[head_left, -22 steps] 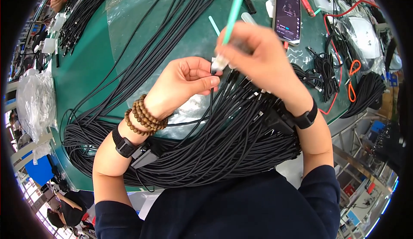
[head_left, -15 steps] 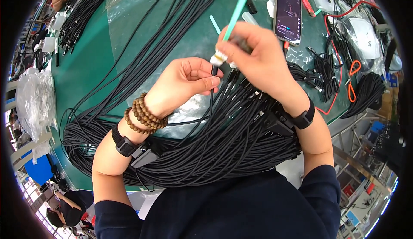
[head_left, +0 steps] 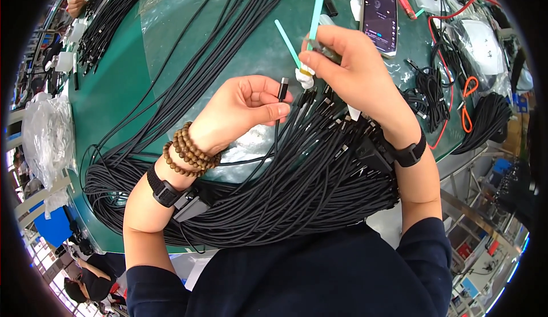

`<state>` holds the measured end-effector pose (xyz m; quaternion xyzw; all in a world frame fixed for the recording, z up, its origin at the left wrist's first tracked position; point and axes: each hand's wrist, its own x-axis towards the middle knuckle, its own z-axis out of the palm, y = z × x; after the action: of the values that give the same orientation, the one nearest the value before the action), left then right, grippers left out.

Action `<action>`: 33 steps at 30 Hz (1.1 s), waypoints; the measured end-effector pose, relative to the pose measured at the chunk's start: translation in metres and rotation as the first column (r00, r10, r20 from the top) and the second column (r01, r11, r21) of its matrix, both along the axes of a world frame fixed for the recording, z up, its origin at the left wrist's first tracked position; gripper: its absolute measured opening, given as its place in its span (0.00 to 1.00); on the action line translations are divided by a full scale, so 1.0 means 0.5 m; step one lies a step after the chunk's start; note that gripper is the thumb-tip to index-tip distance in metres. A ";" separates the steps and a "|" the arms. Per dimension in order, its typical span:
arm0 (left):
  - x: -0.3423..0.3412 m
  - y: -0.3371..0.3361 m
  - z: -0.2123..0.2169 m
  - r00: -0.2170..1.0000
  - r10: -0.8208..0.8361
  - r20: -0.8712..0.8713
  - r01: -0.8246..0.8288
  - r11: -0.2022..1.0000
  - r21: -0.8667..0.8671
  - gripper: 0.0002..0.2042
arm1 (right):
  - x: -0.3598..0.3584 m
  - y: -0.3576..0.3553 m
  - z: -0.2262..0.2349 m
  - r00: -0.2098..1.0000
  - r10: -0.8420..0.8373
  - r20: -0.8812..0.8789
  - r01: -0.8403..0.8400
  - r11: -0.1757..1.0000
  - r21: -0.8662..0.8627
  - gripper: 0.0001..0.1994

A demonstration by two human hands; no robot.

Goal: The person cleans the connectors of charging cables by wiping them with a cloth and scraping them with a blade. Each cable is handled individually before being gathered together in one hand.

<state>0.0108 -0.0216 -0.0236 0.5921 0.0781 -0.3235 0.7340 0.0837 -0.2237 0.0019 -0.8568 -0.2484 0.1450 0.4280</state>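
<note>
My left hand (head_left: 237, 108) pinches a black cable (head_left: 282, 92) just below its metal plug, which points up. To the right of it, my right hand (head_left: 357, 71) is closed on a wad-tipped stick. Its white wad (head_left: 305, 80) is bound with a yellowish band, and mint-green strips (head_left: 288, 44) stick out from it. The wad hangs a little to the right of the plug, apart from it. Something dark and glossy also shows within the right fingers; I cannot make out what. Below both hands lies a big bundle of black cables (head_left: 257, 214) with many plug ends gathered under my right hand.
A phone (head_left: 379, 19) with a lit screen lies at the far right, beside a red marker-like object (head_left: 405, 3). More black cables (head_left: 228, 37) stretch across the green table (head_left: 114, 94). Plastic bags (head_left: 48, 137) hang at the left edge. An orange cord (head_left: 468, 105) lies right.
The white wad has come off the plug and moved right with my right hand, baring the metal plug. My left hand has hardly moved.
</note>
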 end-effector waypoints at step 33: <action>0.000 -0.005 -0.001 0.994 0.005 0.106 -0.006 1.000 0.005 0.04 | 0.021 -0.003 -0.023 0.978 0.004 0.211 0.002 1.000 -0.030 0.08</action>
<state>0.0110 -0.0242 -0.0240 0.6101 0.0415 -0.2895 0.7364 0.0940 -0.2250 -0.0096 -0.8735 -0.2905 0.0573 0.3863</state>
